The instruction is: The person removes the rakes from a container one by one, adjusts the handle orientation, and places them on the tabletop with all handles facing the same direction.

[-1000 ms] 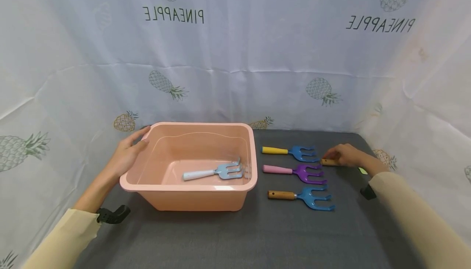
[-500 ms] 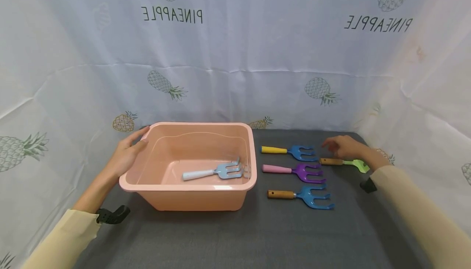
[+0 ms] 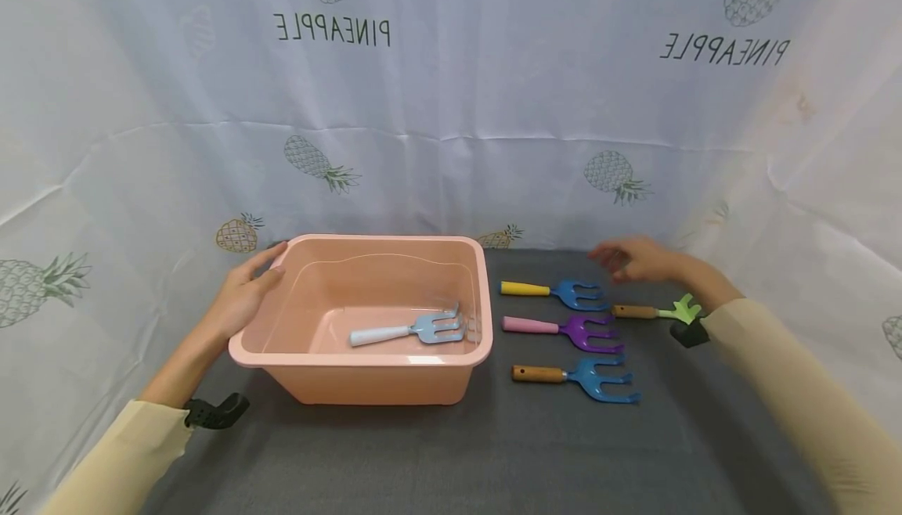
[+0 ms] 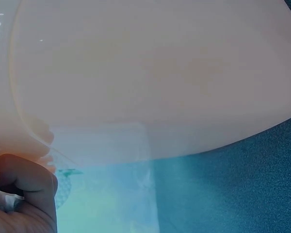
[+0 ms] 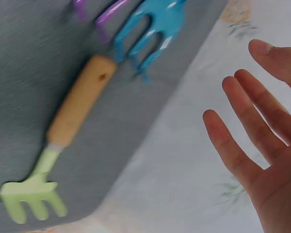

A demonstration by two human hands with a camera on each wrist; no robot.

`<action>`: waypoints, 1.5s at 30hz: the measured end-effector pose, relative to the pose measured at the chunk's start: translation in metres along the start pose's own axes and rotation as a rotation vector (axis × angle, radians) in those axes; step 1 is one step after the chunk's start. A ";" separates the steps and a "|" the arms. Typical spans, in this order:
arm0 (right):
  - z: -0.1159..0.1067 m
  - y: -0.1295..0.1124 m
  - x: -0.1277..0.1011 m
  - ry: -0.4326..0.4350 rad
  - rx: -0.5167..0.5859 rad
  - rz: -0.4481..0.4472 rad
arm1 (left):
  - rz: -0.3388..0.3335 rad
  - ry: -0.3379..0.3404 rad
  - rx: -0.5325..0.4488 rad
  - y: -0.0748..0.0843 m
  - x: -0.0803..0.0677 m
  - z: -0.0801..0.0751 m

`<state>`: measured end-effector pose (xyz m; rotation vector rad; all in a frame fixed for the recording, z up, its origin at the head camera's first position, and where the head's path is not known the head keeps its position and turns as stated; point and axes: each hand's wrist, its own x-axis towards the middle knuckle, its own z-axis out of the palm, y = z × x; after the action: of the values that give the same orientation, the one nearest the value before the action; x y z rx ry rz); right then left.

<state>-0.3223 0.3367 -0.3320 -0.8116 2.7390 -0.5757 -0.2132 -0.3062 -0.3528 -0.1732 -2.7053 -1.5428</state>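
My left hand (image 3: 243,296) grips the left rim of a pink plastic basin (image 3: 366,380), thumb toward the inside. In the left wrist view the curled fingers (image 4: 31,182) show at the basin wall (image 4: 160,87). A hand fork with a white handle (image 3: 409,329) lies inside the basin. My right hand (image 3: 644,259) hovers with nothing in it, beyond a green hand rake with a wooden handle (image 3: 637,311). The right wrist view shows its fingers spread, apart from the rake (image 5: 80,104). Left of it lies a blue fork with a yellow handle (image 3: 524,289).
A purple fork with a pink handle (image 3: 532,325) and a blue fork with a wooden handle (image 3: 539,373) lie right of the basin on the dark grey cloth (image 3: 451,460). A pineapple-print curtain (image 3: 451,186) encloses the back and sides.
My right hand has let go of the green rake's wooden handle, lifted and moved back and left. The rake stays on the cloth. My left hand has stayed on the basin.
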 end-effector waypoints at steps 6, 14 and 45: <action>-0.009 -0.036 0.010 -0.020 -0.023 -0.021 | -0.006 -0.001 0.007 0.001 -0.001 0.000; -0.018 -0.079 0.023 -0.063 -0.055 -0.080 | -0.014 0.008 0.015 -0.001 0.000 0.001; -0.033 -0.188 0.058 -0.102 -0.151 -0.263 | -0.024 0.015 0.021 -0.001 0.003 0.002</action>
<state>-0.2918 0.1692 -0.2271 -1.2139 2.6253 -0.3651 -0.2167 -0.3052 -0.3547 -0.1289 -2.7206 -1.5154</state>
